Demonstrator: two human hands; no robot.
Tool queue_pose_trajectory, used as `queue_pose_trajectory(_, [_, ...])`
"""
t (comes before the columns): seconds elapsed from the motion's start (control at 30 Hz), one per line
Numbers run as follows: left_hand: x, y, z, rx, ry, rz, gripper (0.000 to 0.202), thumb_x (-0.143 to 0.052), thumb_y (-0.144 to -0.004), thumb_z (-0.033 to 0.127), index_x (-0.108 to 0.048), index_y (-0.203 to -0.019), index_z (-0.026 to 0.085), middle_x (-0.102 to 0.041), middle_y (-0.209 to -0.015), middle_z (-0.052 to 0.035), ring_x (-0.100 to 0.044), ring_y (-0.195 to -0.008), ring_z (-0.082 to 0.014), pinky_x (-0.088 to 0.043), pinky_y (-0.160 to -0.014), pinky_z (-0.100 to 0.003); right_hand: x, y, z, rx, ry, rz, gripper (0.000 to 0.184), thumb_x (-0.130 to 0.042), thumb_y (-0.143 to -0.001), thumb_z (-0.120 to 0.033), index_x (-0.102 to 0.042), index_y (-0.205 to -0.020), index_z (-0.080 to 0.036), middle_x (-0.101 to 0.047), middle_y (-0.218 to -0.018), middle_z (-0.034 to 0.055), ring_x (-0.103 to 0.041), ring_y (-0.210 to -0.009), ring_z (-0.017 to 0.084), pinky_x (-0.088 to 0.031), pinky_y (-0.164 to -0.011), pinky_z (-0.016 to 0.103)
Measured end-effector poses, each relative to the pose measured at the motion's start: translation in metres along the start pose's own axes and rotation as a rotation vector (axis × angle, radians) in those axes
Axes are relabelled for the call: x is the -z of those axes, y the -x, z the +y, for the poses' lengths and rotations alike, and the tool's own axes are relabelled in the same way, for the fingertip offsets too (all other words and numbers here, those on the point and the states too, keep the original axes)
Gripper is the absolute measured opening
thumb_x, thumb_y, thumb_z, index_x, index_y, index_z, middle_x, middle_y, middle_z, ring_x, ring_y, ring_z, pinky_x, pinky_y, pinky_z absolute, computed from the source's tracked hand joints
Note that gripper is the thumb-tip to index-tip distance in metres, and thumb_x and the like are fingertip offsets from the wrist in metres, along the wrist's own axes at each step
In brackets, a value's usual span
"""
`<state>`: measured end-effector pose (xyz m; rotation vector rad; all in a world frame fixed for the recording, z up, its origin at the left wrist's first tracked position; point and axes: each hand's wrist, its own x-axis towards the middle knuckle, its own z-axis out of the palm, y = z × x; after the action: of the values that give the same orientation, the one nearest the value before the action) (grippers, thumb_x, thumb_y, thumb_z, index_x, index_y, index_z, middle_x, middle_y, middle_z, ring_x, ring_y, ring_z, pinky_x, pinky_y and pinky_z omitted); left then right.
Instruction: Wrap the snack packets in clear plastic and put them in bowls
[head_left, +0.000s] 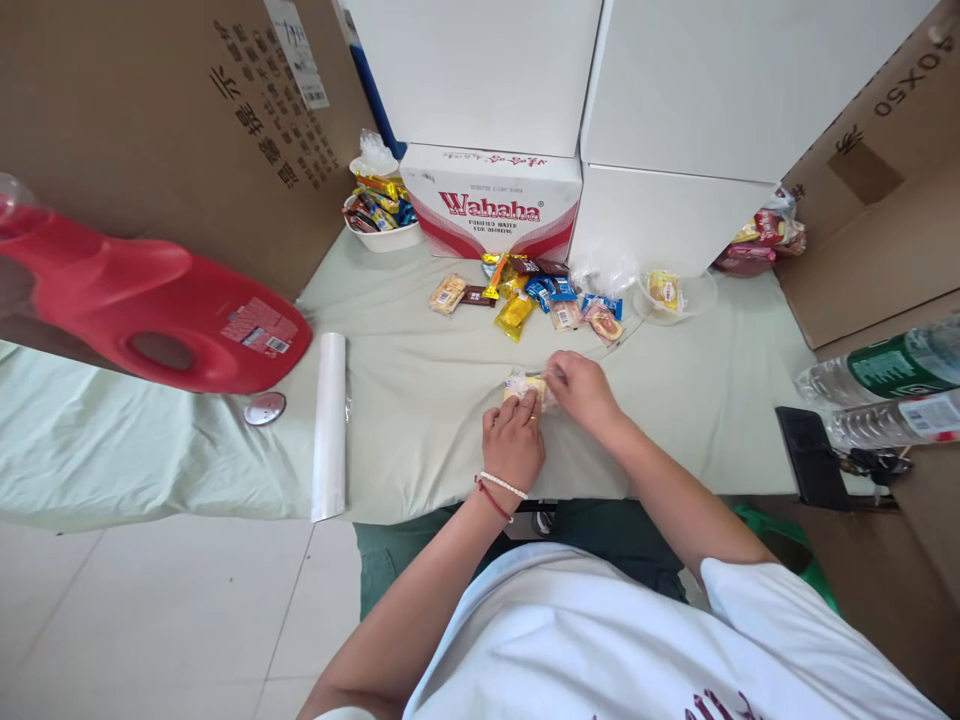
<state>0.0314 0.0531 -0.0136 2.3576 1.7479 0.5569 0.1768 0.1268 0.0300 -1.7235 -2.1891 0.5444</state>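
Both my hands meet over a small clear plastic bag of wrapped snacks (527, 386) on the pale green cloth (420, 400). My left hand (514, 440), with bead and red string bracelets at the wrist, presses fingers down on the bag's near side. My right hand (581, 388) pinches the bag's top right edge with closed fingers. A loose pile of wrapped snacks (536, 295) lies just beyond the hands.
A roll of clear bags (330, 425) lies left, beside a red jug (150, 310) and a round lid (264, 408). A white bowl of snacks (379, 215), a Wahaha box (491, 205), a clear bowl (675, 295), bottles (885, 390) and a phone (810, 455) surround the cloth.
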Motion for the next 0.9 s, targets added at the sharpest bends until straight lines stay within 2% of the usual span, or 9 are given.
queue_pose_trajectory(0.1, [-0.001, -0.001, -0.006, -0.027, -0.002, -0.051, 0.032, -0.052, -0.087, 0.009, -0.076, -0.106, 0.016, -0.074, -0.122, -0.0177, -0.061, -0.124, -0.0344, -0.047, -0.095, -0.052, -0.014, -0.016, -0.031, 0.044, 0.101, -0.112, 0.025, -0.046, -0.101, -0.021, -0.068, -0.111, -0.018, -0.066, -0.112, 0.0111, -0.064, -0.093, 0.022, -0.047, -0.084, 0.031])
queue_pose_trajectory(0.17, [-0.002, 0.002, -0.013, -0.058, 0.041, -0.062, 0.029, -0.055, -0.083, 0.009, -0.076, -0.102, 0.014, -0.075, -0.112, -0.019, -0.063, -0.118, -0.0345, -0.051, -0.093, -0.051, -0.023, -0.019, -0.043, 0.059, 0.151, -0.176, 0.029, -0.043, -0.105, -0.025, -0.069, -0.112, -0.016, -0.064, -0.114, 0.0139, -0.063, -0.094, 0.024, -0.048, -0.086, 0.033])
queue_pose_trajectory(0.37, [0.0, 0.035, -0.053, -0.147, 0.235, 0.131, 0.032, -0.048, -0.087, 0.013, -0.074, -0.103, 0.023, -0.075, -0.116, -0.0107, -0.064, -0.121, -0.0288, -0.049, -0.108, -0.052, -0.038, 0.002, -0.046, 0.17, 0.222, -0.035, 0.048, -0.056, -0.1, -0.054, -0.064, -0.121, -0.013, -0.058, -0.12, 0.018, -0.051, -0.116, 0.035, -0.045, -0.097, 0.047])
queue_pose_trajectory(0.5, [0.003, 0.052, -0.089, -0.037, 0.218, 0.249, 0.023, -0.054, -0.088, 0.018, -0.074, -0.098, 0.025, -0.077, -0.113, -0.0082, -0.064, -0.123, -0.0305, -0.05, -0.108, -0.056, -0.048, 0.013, -0.043, 0.152, 0.258, 0.004, 0.041, -0.068, -0.094, -0.042, -0.061, -0.126, -0.017, -0.059, -0.123, 0.016, -0.048, -0.115, 0.035, -0.046, -0.094, 0.047])
queue_pose_trajectory(0.6, [0.002, 0.055, -0.106, 0.012, 0.202, 0.274, 0.018, -0.055, -0.089, 0.02, -0.072, -0.096, 0.025, -0.077, -0.111, -0.0088, -0.065, -0.121, -0.0313, -0.051, -0.106, -0.057, -0.046, 0.015, -0.029, 0.096, 0.202, 0.033, 0.032, -0.059, -0.097, -0.026, -0.062, -0.128, -0.019, -0.061, -0.127, 0.0162, -0.051, -0.115, 0.033, -0.047, -0.096, 0.046])
queue_pose_trajectory(0.67, [-0.001, 0.056, -0.11, 0.014, 0.191, 0.278, 0.018, -0.055, -0.089, 0.02, -0.07, -0.097, 0.024, -0.077, -0.111, -0.0095, -0.067, -0.117, -0.0309, -0.053, -0.105, -0.056, -0.03, 0.014, -0.006, 0.03, 0.091, 0.09, 0.034, -0.05, -0.099, -0.02, -0.062, -0.131, -0.019, -0.063, -0.13, 0.0158, -0.054, -0.117, 0.03, -0.047, -0.101, 0.043])
queue_pose_trajectory(0.73, [-0.004, 0.056, -0.11, 0.014, 0.168, 0.286, 0.018, -0.055, -0.089, 0.02, -0.069, -0.099, 0.024, -0.076, -0.113, -0.0107, -0.068, -0.116, -0.0311, -0.053, -0.103, -0.055, 0.002, 0.008, 0.033, -0.07, -0.052, 0.201, 0.04, -0.041, -0.101, -0.019, -0.059, -0.136, -0.02, -0.064, -0.134, 0.0131, -0.058, -0.121, 0.025, -0.047, -0.104, 0.038])
queue_pose_trajectory(0.8, [-0.007, 0.057, -0.107, 0.017, 0.146, 0.291, 0.018, -0.056, -0.089, 0.02, -0.069, -0.101, 0.024, -0.075, -0.115, -0.0118, -0.068, -0.117, -0.0319, -0.053, -0.104, -0.055, 0.046, -0.005, 0.084, -0.189, -0.153, 0.346, 0.043, -0.036, -0.103, -0.023, -0.053, -0.142, -0.02, -0.064, -0.136, 0.012, -0.062, -0.119, 0.023, -0.05, -0.099, 0.034])
queue_pose_trajectory(0.9, [-0.008, 0.058, -0.105, 0.007, 0.127, 0.286, 0.019, -0.056, -0.089, 0.018, -0.068, -0.103, 0.024, -0.074, -0.117, -0.0123, -0.068, -0.119, -0.0322, -0.053, -0.104, -0.054, 0.114, -0.044, 0.161, -0.328, -0.087, 0.54, 0.044, -0.037, -0.104, -0.031, -0.053, -0.144, -0.019, -0.064, -0.136, 0.0142, -0.062, -0.118, 0.024, -0.052, -0.094, 0.033])
